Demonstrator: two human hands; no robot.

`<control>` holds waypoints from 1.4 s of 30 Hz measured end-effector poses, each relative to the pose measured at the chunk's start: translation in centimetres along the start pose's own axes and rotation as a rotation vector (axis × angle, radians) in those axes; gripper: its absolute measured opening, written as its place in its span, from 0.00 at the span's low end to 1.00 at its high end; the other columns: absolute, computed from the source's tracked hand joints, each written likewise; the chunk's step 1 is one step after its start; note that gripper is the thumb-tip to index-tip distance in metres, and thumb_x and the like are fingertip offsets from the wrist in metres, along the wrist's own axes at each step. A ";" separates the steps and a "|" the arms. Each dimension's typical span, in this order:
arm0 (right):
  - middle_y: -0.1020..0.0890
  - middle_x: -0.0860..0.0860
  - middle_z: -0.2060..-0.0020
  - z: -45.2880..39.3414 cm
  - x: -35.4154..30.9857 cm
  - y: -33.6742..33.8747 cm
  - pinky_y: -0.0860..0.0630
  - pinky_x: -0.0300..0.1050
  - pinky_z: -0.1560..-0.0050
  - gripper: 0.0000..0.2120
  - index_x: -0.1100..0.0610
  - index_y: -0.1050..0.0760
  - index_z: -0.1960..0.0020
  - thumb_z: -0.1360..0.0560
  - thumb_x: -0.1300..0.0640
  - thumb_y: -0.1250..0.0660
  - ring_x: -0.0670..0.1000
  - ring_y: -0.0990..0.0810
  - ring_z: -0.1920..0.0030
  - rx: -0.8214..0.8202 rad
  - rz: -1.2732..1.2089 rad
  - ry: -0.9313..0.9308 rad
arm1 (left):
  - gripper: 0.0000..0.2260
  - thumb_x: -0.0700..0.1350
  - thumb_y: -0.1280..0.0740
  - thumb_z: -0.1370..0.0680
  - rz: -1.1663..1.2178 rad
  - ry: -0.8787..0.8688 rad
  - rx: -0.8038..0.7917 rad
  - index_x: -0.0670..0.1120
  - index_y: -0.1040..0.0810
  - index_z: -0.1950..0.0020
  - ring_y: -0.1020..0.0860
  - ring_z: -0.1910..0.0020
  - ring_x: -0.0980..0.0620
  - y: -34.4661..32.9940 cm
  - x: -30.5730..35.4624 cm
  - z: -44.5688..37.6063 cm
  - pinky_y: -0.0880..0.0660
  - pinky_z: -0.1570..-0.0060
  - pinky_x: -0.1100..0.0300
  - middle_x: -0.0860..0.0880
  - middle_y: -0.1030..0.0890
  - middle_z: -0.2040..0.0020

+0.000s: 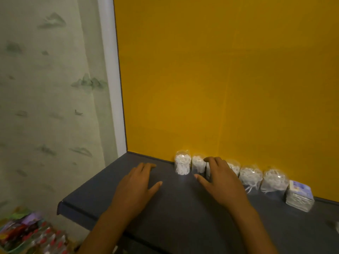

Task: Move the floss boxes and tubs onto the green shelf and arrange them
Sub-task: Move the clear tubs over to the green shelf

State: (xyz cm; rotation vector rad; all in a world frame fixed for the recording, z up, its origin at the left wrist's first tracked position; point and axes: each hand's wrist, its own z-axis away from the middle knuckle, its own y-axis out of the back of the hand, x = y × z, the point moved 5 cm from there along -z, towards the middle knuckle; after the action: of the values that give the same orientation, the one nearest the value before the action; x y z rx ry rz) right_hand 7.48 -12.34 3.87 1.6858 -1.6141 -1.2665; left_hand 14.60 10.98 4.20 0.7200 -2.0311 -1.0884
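Along the back of the dark shelf (165,208), against the yellow panel (220,79), stands a row of clear floss tubs packed with white floss picks: the leftmost tub (182,163) just right of the frame's centre, a second tub (197,163) touching its right side, then, past my right hand, a partly hidden tub (234,167), a fourth tub (250,176) and a fifth tub (274,179). At the right end of the row, toward the lower right of the frame, sits a clear floss box (300,196) with a pale purple label on top; what lies inside is too blurred to tell. My left hand (136,184) lies flat over the bare shelf in the middle of the frame, its fingers (146,166) straight and spread, holding nothing, well to the left of the leftmost tub. My right hand (220,180) is in front of the row, fingers (211,159) curved and thumb apart, reaching around something narrow between the second tub and the hidden one; I cannot tell whether they actually grip it. In the lower left corner lies a heap of colourful packets (27,233), below the shelf edge.
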 end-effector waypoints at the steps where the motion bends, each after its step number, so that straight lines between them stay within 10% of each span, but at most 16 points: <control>1: 0.28 0.50 0.35 -0.8 0.3 -0.3 0.26 0.46 0.43 0.27 0.50 0.34 0.31 0.24 0.37 0.36 0.53 0.27 0.37 0.012 -0.007 -0.015 | 0.25 0.60 0.38 0.23 0.002 -0.019 -0.009 0.55 0.38 0.29 0.30 0.36 0.54 -0.3 -0.1 -1.3 0.29 0.40 0.59 0.54 0.31 0.32; 25: 0.30 0.44 0.36 -6.6 3.2 -5.2 0.28 0.42 0.40 0.22 0.47 0.35 0.32 0.23 0.43 0.37 0.47 0.29 0.38 0.108 0.053 -0.037 | 0.43 0.50 0.19 0.38 0.669 0.002 -0.093 0.48 0.38 0.29 0.27 0.37 0.49 -15.9 -2.0 -15.3 0.25 0.41 0.51 0.48 0.28 0.34; 30: 0.29 0.44 0.38 -6.4 3.4 -5.3 0.29 0.43 0.40 0.21 0.48 0.34 0.32 0.23 0.46 0.35 0.48 0.29 0.39 0.124 0.070 -0.047 | 0.37 0.41 0.20 0.37 0.905 0.067 -0.046 0.48 0.35 0.34 0.23 0.43 0.51 -14.6 -2.4 -15.7 0.23 0.56 0.67 0.48 0.25 0.39; 42: 0.27 0.46 0.41 -6.2 2.8 -6.9 0.42 0.44 0.35 0.23 0.45 0.30 0.32 0.25 0.39 0.41 0.50 0.31 0.39 0.073 0.252 -0.045 | 0.25 0.42 0.32 0.27 1.703 0.377 -0.213 0.54 0.31 0.31 0.22 0.40 0.42 -12.6 -3.5 -14.9 0.21 0.51 0.48 0.45 0.23 0.36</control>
State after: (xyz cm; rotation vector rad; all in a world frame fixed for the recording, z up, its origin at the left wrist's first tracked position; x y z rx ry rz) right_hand 15.94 -15.25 0.06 1.4477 -1.8527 -1.1395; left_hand 30.26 0.48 -1.94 -0.8301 -1.3642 -0.0684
